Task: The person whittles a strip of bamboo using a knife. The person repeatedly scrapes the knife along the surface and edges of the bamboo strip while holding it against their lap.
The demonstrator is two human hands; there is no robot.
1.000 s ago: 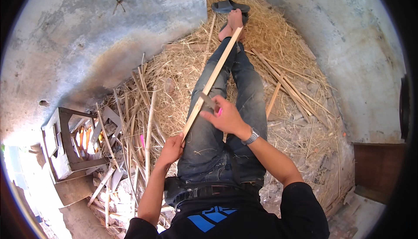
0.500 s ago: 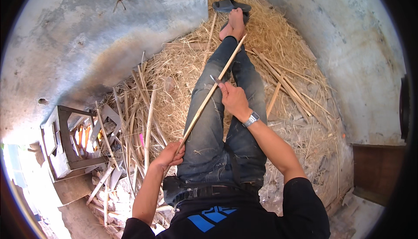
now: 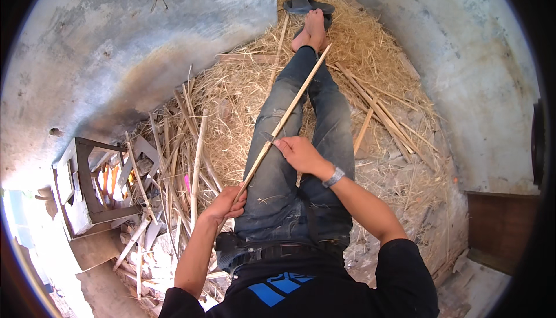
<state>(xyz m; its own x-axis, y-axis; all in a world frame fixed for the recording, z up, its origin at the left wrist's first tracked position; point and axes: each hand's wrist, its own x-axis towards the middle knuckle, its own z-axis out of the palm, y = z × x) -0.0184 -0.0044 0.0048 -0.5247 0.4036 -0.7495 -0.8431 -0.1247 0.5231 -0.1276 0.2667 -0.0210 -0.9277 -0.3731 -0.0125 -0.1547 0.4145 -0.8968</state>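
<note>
A long pale wooden strip lies slantwise over my outstretched legs, its far tip near my ankles. My left hand is closed round its near end beside my left thigh. My right hand, with a metal watch on the wrist, is closed on a small knife. The short blade rests against the strip about midway along it, above my left knee. My fingers hide the knife's handle.
Split sticks and a broken frame lie to my left. More strips rest on straw shavings to the right. Grey walls stand on both sides. A dark slipper lies by my feet.
My right hand has drawn the knife back along the strip, toward my body. The strip's far tip has shifted slightly right; my left hand keeps its hold.
</note>
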